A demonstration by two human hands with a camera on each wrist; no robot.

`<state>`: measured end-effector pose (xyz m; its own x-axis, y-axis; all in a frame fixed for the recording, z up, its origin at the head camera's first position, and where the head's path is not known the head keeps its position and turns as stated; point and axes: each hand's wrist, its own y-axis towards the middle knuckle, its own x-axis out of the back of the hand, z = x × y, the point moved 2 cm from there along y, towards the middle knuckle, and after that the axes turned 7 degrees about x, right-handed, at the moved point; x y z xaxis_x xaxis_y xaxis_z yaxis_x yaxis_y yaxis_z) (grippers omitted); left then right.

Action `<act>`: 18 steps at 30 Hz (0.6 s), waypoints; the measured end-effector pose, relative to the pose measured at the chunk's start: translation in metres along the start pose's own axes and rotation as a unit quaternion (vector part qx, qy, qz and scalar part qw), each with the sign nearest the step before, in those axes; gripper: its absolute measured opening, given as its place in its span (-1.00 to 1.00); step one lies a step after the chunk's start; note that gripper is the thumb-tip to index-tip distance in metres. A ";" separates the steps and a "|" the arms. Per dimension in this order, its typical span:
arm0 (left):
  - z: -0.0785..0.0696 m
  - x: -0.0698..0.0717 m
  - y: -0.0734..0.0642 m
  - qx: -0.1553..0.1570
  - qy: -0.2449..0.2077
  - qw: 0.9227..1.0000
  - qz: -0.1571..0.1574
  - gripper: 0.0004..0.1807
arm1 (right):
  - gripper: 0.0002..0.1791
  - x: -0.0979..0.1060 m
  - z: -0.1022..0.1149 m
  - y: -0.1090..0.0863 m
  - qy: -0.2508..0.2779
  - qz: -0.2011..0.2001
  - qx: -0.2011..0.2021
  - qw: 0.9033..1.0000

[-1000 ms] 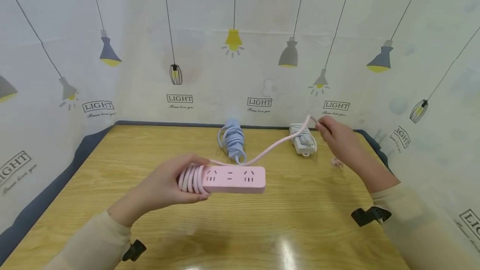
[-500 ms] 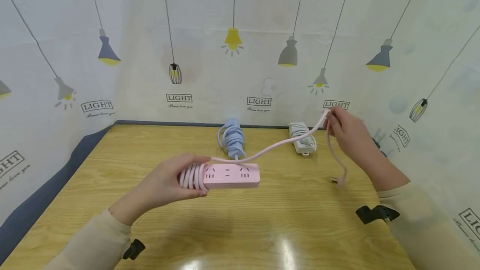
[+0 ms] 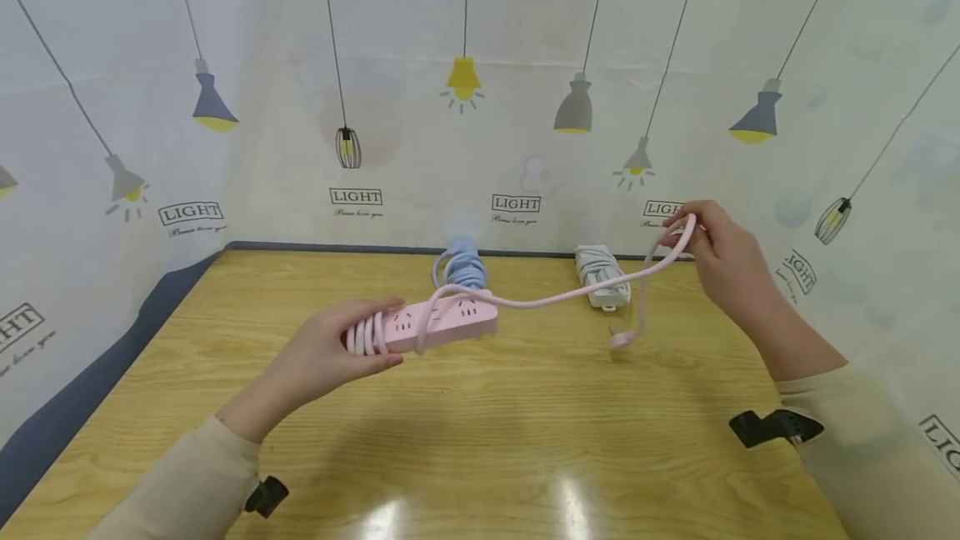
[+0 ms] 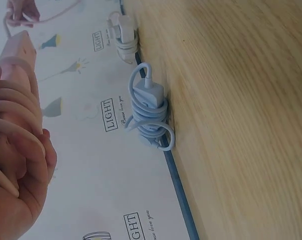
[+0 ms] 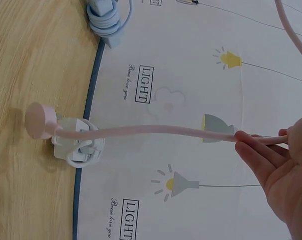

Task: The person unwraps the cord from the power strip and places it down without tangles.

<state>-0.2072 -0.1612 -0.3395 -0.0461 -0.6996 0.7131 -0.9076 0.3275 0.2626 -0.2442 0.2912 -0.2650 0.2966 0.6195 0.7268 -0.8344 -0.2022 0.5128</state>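
My left hand [image 3: 318, 348] grips a pink power strip [image 3: 455, 325] in the head view, near the end where several turns of its cord are wound. The strip is held above the table, its socket face visible and its free end tilted up to the right. From it the loose pink cord [image 3: 540, 303] crosses over the strip and runs to my raised right hand [image 3: 735, 269], which pinches it. Past those fingers the cord hangs down to a round pink plug [image 5: 38, 121], seen best in the right wrist view.
A blue coiled-cord power strip [image 4: 149, 105] lies at the table's back edge, behind the pink one. To its right is a white power strip [image 3: 603, 277] wrapped in its own cord. A lamp-printed curtain [image 3: 420, 107] encloses the wooden table [image 3: 525, 448].
My right hand has moved right and up, drawing the cord along; the plug now hangs farther left. The pink strip has tilted and shifted slightly left, with a cord loop now across its face.
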 end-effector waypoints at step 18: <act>0.019 0.027 -0.011 0.113 -0.072 0.990 -0.032 -0.33 | -0.58 0.009 -0.040 -0.007 -0.020 0.032 -0.027 0.999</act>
<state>-0.2067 -0.1960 -0.3353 -0.0300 -0.8035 0.5946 -0.9801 0.1403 0.1402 -0.2545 0.3281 -0.2803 0.2596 0.5749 0.7759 -0.8759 -0.1981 0.4398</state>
